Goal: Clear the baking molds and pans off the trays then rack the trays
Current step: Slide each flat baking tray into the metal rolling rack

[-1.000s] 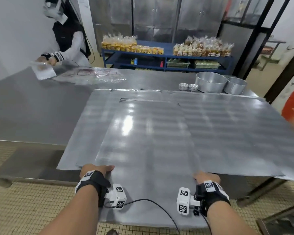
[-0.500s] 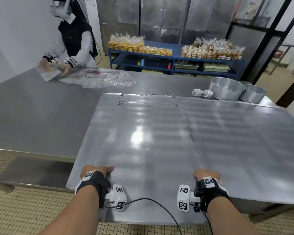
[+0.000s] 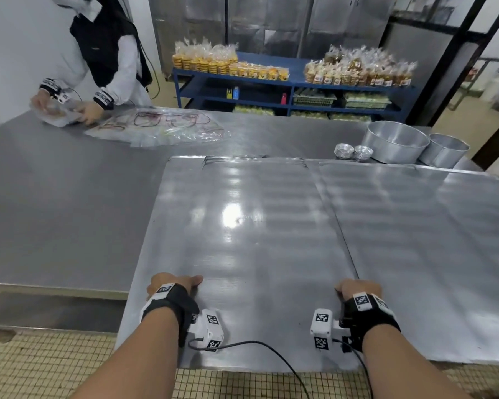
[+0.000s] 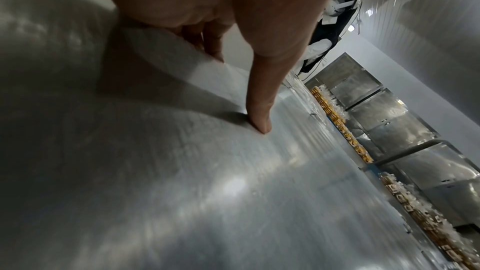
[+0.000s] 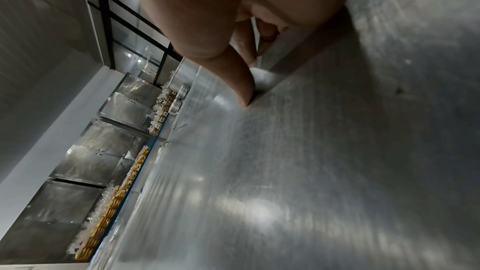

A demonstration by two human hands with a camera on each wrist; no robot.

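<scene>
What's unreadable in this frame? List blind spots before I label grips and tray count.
- Left hand fingers: head view shows only its back; in the left wrist view they curl under the flat steel baking tray, tips hidden.
- Right hand fingers: tucked below the tray edge in both views.
- Tray count: overlapping sheets; stack depth not visible.
- Small fluted metal molds: too small to count.
- Rack: not in any view.

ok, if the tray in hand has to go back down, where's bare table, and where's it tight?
Bare steel table left of the held tray, up to the plastic bags. Crowded at the far right corner: small molds, two round pans. A second tray covers the right side.
</scene>
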